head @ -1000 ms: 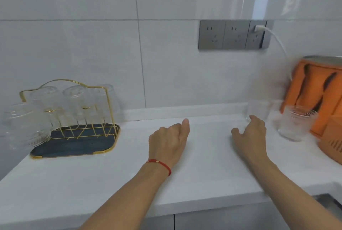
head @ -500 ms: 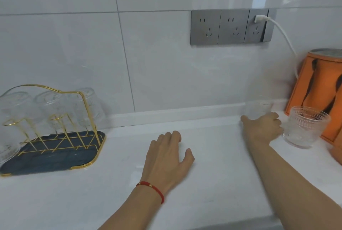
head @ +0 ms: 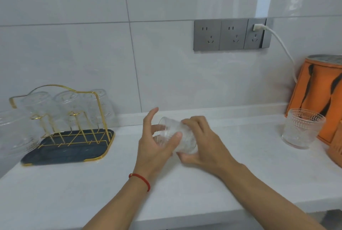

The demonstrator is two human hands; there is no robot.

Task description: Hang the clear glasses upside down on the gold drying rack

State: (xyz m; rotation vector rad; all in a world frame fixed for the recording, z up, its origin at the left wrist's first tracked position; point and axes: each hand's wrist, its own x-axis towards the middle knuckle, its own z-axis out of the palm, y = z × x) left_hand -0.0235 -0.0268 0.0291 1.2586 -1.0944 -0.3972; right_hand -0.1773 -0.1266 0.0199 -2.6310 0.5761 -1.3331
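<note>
I hold 1 clear glass [head: 177, 137] tilted between both hands, left hand [head: 157, 148] and right hand [head: 201, 146] gripping it, right of the gold rack [head: 74, 118]

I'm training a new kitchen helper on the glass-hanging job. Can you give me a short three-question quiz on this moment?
1. True or false: the glass in hand is held by both the left hand and the right hand.
2. Where does the other loose glass stand? A) on the gold drying rack B) upright on the counter beside the orange bag C) under the wall sockets
3. Fill in: the held glass lies tipped on its ____, not upright.

Key: 1 true; 2 B; 3 side
</note>
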